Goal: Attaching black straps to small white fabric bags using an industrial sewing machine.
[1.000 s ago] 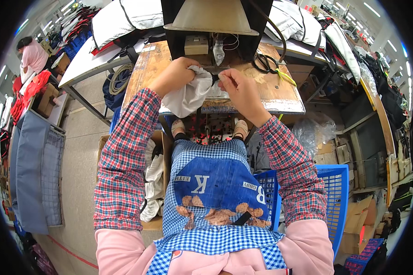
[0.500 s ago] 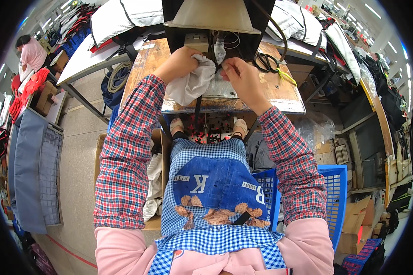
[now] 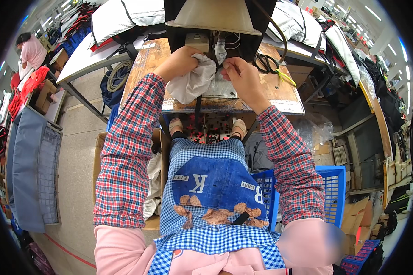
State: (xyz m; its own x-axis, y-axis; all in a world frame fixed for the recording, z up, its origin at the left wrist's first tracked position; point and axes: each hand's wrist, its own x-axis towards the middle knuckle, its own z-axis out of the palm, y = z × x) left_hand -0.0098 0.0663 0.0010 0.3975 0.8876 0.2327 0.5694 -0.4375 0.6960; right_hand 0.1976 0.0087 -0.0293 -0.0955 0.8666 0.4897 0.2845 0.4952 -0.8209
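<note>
My left hand (image 3: 178, 63) is closed on a bunched white cloth (image 3: 192, 86), which hangs over the near part of the worn wooden tabletop (image 3: 147, 75). My right hand (image 3: 244, 79) is just right of the cloth. Its thumb and forefinger are pinched together, and whatever lies between them is too small to make out. In front of both hands stands a black machine (image 3: 175, 41) with a cream cone-shaped hood (image 3: 213, 16). Below the hood, a silvery wrapped part (image 3: 220, 51) reaches down between my hands. The cloth's far edge is hidden beside the machine.
A black cord loop with a yellow tie (image 3: 285, 78) lies on the tabletop's right. White padded pieces (image 3: 119, 20) cover the side tables. A cardboard box of white cloth (image 3: 153, 183) stands left of my lap, a blue plastic basket (image 3: 333, 188) right. A person in pink (image 3: 33, 52) is far left.
Both hands stay in nearly the same place, the left on the cloth and the right pinched beside the machine. The view has shifted only slightly.
</note>
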